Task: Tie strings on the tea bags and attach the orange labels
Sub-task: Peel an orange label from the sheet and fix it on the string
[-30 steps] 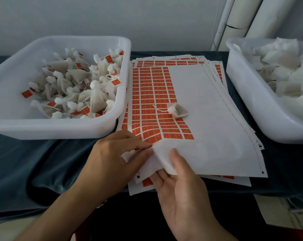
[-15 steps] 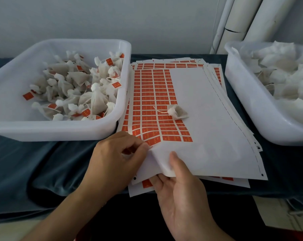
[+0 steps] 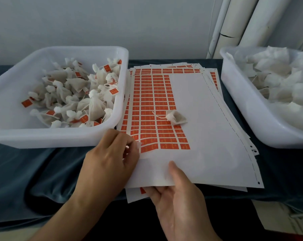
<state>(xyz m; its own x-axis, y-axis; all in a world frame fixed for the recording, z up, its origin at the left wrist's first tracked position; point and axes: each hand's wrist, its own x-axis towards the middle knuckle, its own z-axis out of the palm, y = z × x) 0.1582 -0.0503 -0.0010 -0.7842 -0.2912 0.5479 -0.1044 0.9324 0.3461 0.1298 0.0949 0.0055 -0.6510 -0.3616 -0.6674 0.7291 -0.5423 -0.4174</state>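
Since the earlier frame our left hand has shifted up the label sheet, pinching at its near-left orange labels; our right hand grips the near edge. Beyond both, nearer the right, lies the tea bag, string pointing left.

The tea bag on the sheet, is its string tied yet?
Tied: the tea bag has a gathered neck and a string trailing left; no orange label on it.
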